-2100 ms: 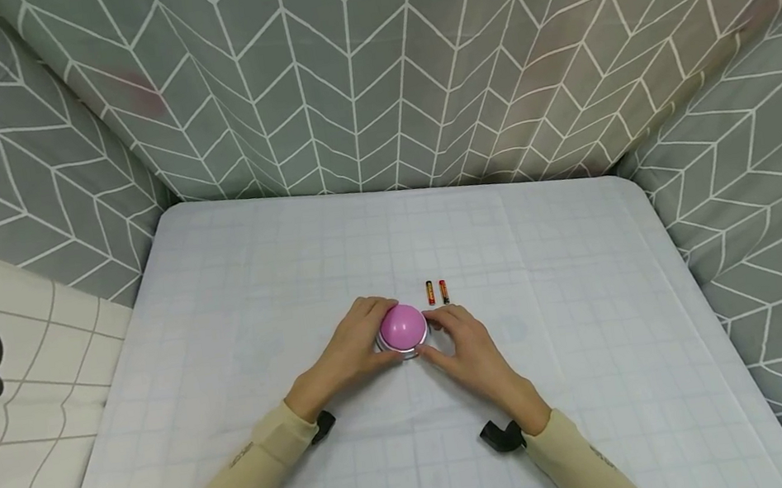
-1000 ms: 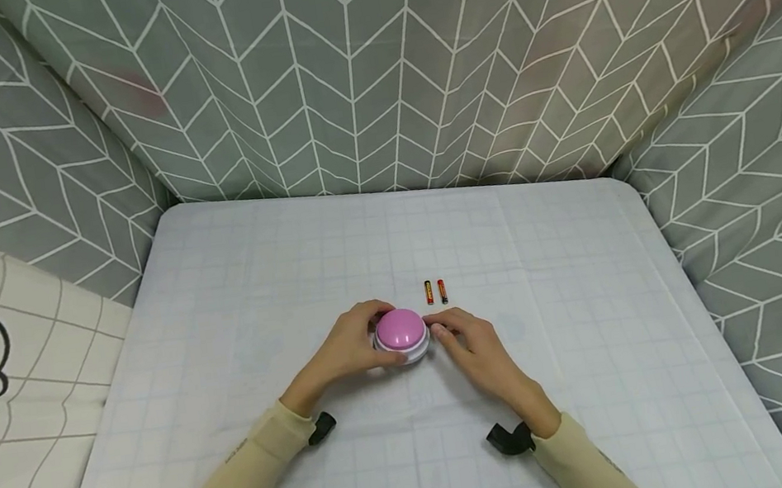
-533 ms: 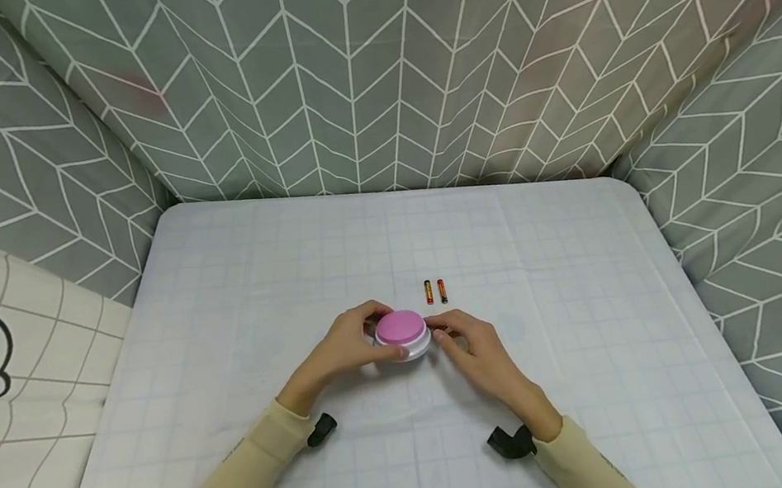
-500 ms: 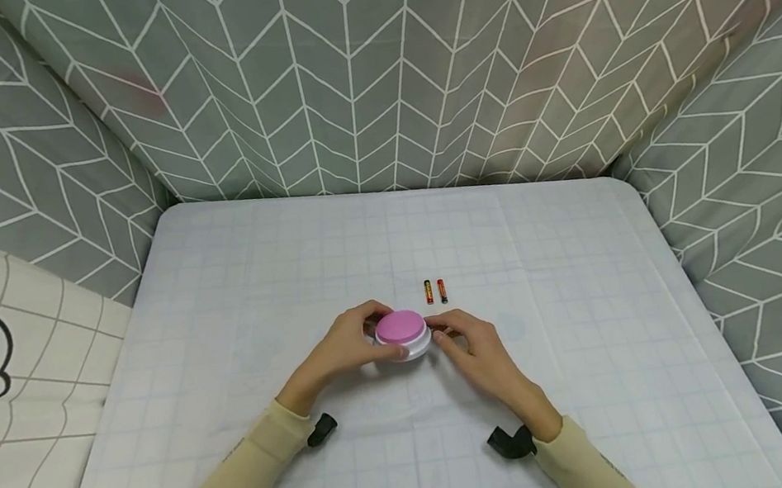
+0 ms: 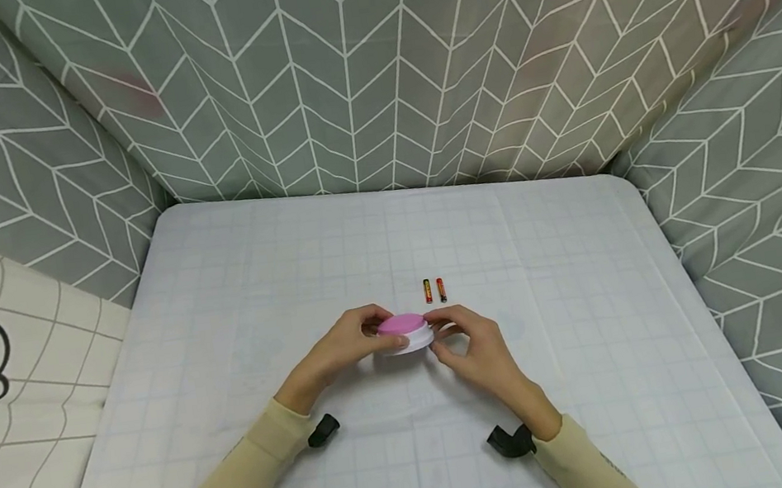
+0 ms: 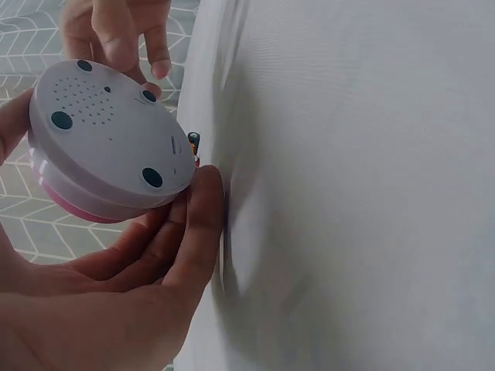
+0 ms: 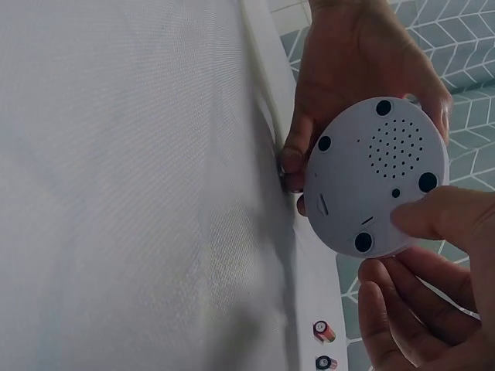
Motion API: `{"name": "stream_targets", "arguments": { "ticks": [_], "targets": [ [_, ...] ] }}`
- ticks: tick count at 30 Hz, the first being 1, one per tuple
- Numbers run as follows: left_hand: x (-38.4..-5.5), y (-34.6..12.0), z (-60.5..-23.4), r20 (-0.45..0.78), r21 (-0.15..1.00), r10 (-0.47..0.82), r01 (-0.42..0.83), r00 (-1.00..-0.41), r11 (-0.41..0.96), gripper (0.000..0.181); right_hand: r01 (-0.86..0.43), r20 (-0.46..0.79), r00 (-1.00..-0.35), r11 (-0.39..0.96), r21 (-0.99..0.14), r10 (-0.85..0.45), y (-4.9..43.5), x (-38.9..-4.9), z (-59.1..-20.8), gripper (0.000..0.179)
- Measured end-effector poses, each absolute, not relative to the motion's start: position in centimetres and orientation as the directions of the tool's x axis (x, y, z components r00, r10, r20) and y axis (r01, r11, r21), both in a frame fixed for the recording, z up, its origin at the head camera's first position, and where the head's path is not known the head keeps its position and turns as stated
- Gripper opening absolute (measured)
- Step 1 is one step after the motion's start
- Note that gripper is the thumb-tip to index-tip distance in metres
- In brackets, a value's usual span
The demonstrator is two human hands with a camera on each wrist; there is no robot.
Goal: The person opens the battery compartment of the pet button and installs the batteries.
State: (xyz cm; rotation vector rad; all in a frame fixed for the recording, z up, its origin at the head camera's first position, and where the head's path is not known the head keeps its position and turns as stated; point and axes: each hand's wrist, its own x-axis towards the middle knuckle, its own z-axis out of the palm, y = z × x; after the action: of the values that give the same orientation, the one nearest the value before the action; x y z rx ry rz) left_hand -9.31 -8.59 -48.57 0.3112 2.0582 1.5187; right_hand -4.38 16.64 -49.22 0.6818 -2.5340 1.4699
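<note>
A round sound button with a pink dome and white base (image 5: 408,340) is held tilted above the white table. My left hand (image 5: 341,347) grips it by the left rim, thumb in front and fingers behind. At the right rim, my right hand (image 5: 477,349) pinches it with bent fingers. The right wrist view shows the right thumb (image 7: 433,216) over the white underside (image 7: 348,185), beside a small slot. Round dark feet, a cluster of speaker holes and a small dark hole mark the underside (image 6: 108,131) in the left wrist view.
Two small batteries, one (image 5: 428,290) to the left and one (image 5: 442,290) to the right, lie on the table (image 5: 272,252) just beyond the hands. Grey chevron curtains (image 5: 374,71) enclose the back and sides. A black camera mount (image 5: 510,441) sits at the right wrist.
The sound button has been lifted and tipped, so its dome now shows narrow and the white side faces forward. My right thumb moved off the front rim, and the right hand now pinches the right edge.
</note>
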Motion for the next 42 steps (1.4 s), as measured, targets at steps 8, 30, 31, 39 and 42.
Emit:
{"name": "stream_targets", "arguments": {
  "ticks": [8,30,31,39,42],
  "targets": [
    [-9.37,-8.72,-48.95,-0.318,0.940,0.529,-0.188,-0.787,0.286,0.043,-0.423,0.327,-0.901,0.408,-0.809,-0.285,16.72,-4.46,-49.45,0.042],
    [-9.02,-8.80,-49.16,-0.249,0.969,0.646,-0.188,-0.722,0.163,0.044,-0.357,0.285,-0.932,0.424,-0.832,-0.225,16.55,-4.64,-49.39,0.018],
    [-9.01,-8.80,-49.16,-0.246,0.969,0.650,-0.191,-0.719,0.155,0.044,-0.345,0.273,-0.936,0.427,-0.836,-0.222,16.57,-4.60,-49.38,0.017],
    [-9.05,-8.81,-49.30,-0.229,0.973,0.663,-0.181,-0.713,0.142,0.035,-0.287,0.218,-0.954,0.417,-0.862,-0.207,16.65,-4.51,-49.28,0.017],
    [-9.10,-8.76,-49.31,-0.232,0.972,0.661,-0.186,-0.713,0.141,0.032,-0.289,0.221,-0.954,0.417,-0.862,-0.204,16.64,-4.50,-49.22,0.018]
  ]
}}
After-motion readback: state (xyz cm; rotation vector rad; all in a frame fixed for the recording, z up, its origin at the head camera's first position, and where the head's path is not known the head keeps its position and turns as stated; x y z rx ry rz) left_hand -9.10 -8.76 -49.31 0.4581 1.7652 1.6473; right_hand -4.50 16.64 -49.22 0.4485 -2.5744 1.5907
